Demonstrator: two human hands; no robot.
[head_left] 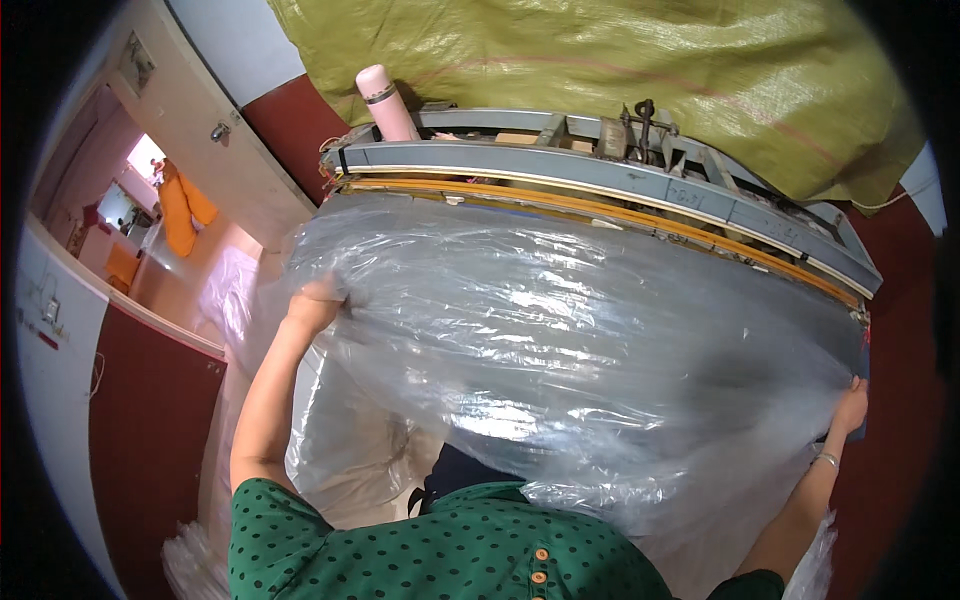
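A wide sheet of clear plastic film [560, 330] is spread across a grey work surface and hangs over its near edge toward my body. At the left, my left hand [318, 303] is closed on the film, which bunches and creases around the fingers. Far to the right, my right hand [851, 405] grips the film's other side near the surface's right end. Between the two hands the film lies wrinkled and shiny. Both arms are stretched wide apart.
Behind the film runs a long grey metal frame [600, 175] with an orange strip [560, 207] along it. A pink flask [387, 103] stands at its left end. A yellow-green woven sheet [640, 60] hangs behind. An open door [205, 130] is at the left; more film [195, 565] lies low left.
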